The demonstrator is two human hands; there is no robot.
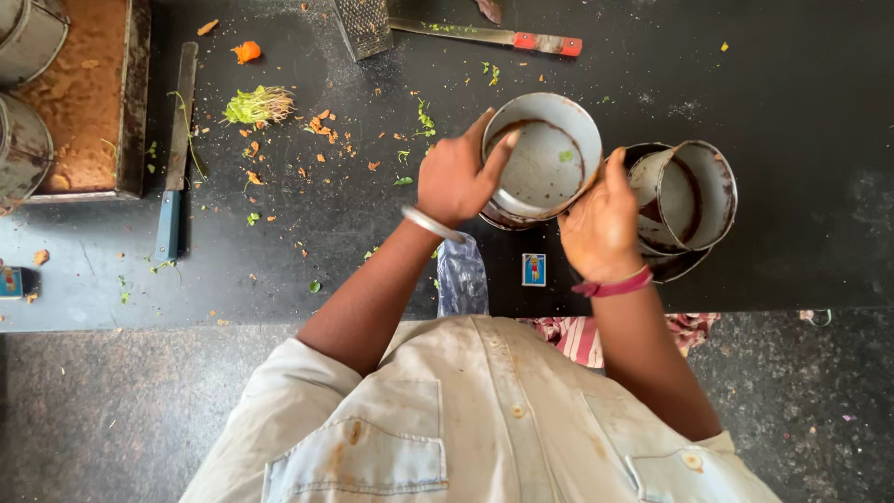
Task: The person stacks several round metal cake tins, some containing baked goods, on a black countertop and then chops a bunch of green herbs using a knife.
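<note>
Resting near the table (pixel 801 242) edge, a small printed box (pixel 534 269) and clear bag (pixel 462 277) are passed first. A steel tin (pixel 543 160) is steadied just beyond: left hand (pixel 453 179) closed on its rim, right hand (pixel 601 224) wrapped on the other side. Further out, a second tin (pixel 694 194), a knife (pixel 175 158) and a grater (pixel 363 26) are seen.

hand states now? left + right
Left hand: closed on the rim of the round metal tin.
Right hand: gripping the same tin's right side.
</note>
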